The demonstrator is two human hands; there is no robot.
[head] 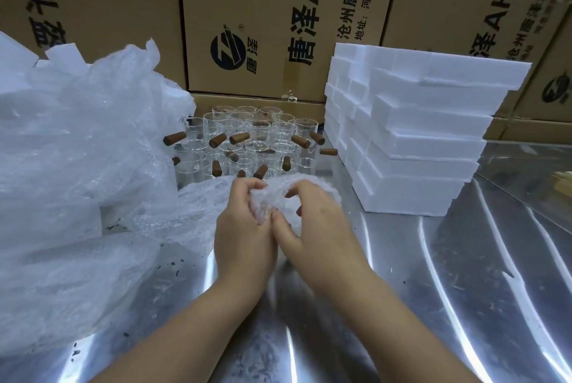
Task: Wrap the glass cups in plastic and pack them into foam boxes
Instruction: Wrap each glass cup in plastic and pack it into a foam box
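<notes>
My left hand (pixel 244 227) and my right hand (pixel 315 224) meet at the middle of the steel table, both curled round a bundle of bubble wrap (pixel 272 196). A brown handle tip (pixel 299 211) pokes out of the bundle by my right fingers; the cup inside is mostly hidden. Behind my hands stands a group of several clear glass cups (pixel 257 141) with brown wooden handles. A stack of white foam boxes (pixel 411 141) rises at the right of the cups.
A big heap of plastic bags and bubble wrap (pixel 71 172) fills the left side, with foam pieces (pixel 65 54) behind it. Printed cardboard cartons (pixel 272 20) wall off the back. The steel tabletop (pixel 433 305) stretches to the right and front.
</notes>
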